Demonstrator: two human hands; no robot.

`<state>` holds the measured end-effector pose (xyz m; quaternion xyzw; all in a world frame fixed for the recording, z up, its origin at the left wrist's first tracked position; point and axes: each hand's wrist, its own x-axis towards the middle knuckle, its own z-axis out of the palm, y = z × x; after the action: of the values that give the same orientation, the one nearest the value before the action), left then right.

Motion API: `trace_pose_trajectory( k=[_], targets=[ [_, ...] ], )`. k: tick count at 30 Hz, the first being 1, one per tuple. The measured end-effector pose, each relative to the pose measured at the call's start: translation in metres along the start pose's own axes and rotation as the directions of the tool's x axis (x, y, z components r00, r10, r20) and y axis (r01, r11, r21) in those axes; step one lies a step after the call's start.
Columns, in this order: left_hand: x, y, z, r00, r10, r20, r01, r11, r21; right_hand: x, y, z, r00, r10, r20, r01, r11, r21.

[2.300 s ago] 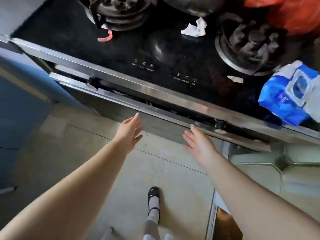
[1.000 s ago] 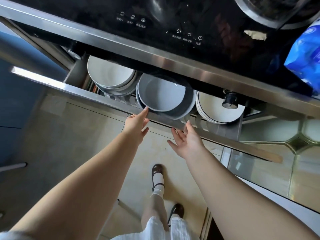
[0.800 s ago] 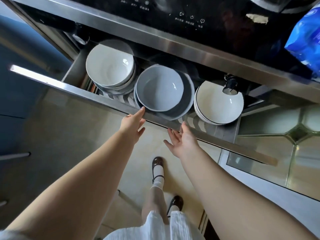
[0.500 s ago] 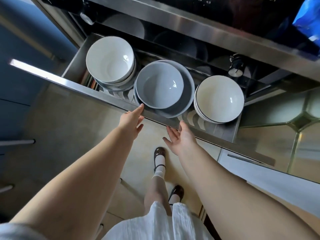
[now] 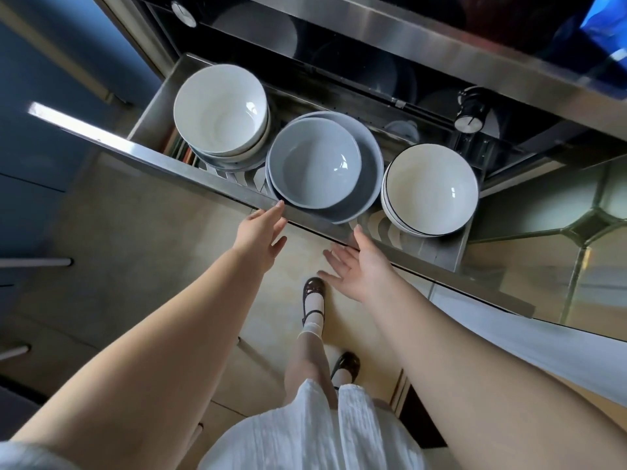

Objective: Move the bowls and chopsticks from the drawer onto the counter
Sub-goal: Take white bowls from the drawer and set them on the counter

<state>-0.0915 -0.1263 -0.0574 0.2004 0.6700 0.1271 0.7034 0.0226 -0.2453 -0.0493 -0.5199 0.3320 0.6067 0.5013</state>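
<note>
The pulled-out stainless steel drawer [image 5: 437, 252] carries three stacks: white ceramic bowls [image 5: 220, 110] at its left end, grey-blue bowls [image 5: 315, 161] in the middle, and dark-rimmed white bowls [image 5: 431, 188] at its right end. The left hand [image 5: 261, 235] lies with straight fingers touching the drawer's front edge; the right hand [image 5: 359, 269] is spread wide just below that edge. Thin sticks [image 5: 178, 150] left of the white stack are mostly hidden. The steel-edged table [image 5: 407, 32] overhangs the drawer's back, with a blue packet [image 5: 607, 28] cut off at the top right.

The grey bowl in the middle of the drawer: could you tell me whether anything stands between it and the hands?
Only the drawer front. The grey bowl sits open-topped just behind it, uncovered, and the left hand and right hand are at that front edge.
</note>
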Motion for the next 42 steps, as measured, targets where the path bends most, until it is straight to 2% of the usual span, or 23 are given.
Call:
trace_pose_trajectory(
  k=[4, 8, 13, 16, 18, 22, 27, 31, 34, 37, 42],
  targets=[
    [-0.029, -0.017, -0.007, 0.991, -0.079, 0.111, 0.078, 0.997, 0.01, -0.026, -0.016, -0.016, 0.99, 0.066, 0.127, -0.026, 0.953, -0.301],
    [-0.064, -0.02, 0.0, 0.969, -0.105, 0.222, 0.099, 0.994, 0.038, -0.06, -0.04, -0.031, 0.984, 0.01, 0.178, 0.056, 0.93, -0.362],
    [-0.092, 0.019, 0.044, 0.938, -0.043, 0.345, 0.011, 0.995, 0.096, -0.091, -0.072, -0.056, 0.962, -0.252, 0.103, 0.272, 0.877, -0.396],
    [-0.095, 0.043, 0.079, 0.924, -0.004, 0.382, -0.042, 0.993, 0.111, -0.103, -0.097, -0.074, 0.917, -0.399, 0.015, 0.36, 0.81, -0.463],
    [-0.092, 0.05, 0.102, 0.922, -0.018, 0.387, -0.026, 0.994, 0.11, -0.106, -0.115, -0.087, 0.871, -0.49, -0.043, 0.408, 0.769, -0.491],
    [-0.071, 0.038, 0.145, 0.938, -0.057, 0.341, 0.023, 0.994, 0.104, -0.092, -0.158, -0.111, 0.795, -0.605, -0.032, 0.478, 0.659, -0.581],
    [-0.03, -0.001, 0.188, 0.971, -0.082, 0.225, 0.057, 0.992, 0.116, -0.037, -0.211, -0.13, 0.733, -0.68, 0.019, 0.501, 0.522, -0.69],
    [0.018, -0.035, 0.21, 0.991, -0.093, 0.098, 0.075, 0.983, 0.168, 0.023, -0.241, -0.142, 0.736, -0.667, 0.113, 0.492, 0.413, -0.766],
    [0.05, -0.06, 0.223, 0.995, -0.097, 0.03, 0.082, 0.947, 0.312, 0.061, -0.256, -0.155, 0.739, -0.651, 0.174, 0.444, 0.277, -0.852],
    [0.068, -0.082, 0.234, 0.999, -0.023, -0.033, 0.035, 0.905, 0.424, 0.087, -0.268, -0.163, 0.739, -0.645, 0.197, 0.374, 0.149, -0.915],
    [0.089, -0.1, 0.244, 0.992, 0.076, -0.098, -0.022, 0.888, 0.46, 0.114, -0.284, -0.157, 0.744, -0.61, 0.272, 0.345, 0.001, -0.939]
  ],
)
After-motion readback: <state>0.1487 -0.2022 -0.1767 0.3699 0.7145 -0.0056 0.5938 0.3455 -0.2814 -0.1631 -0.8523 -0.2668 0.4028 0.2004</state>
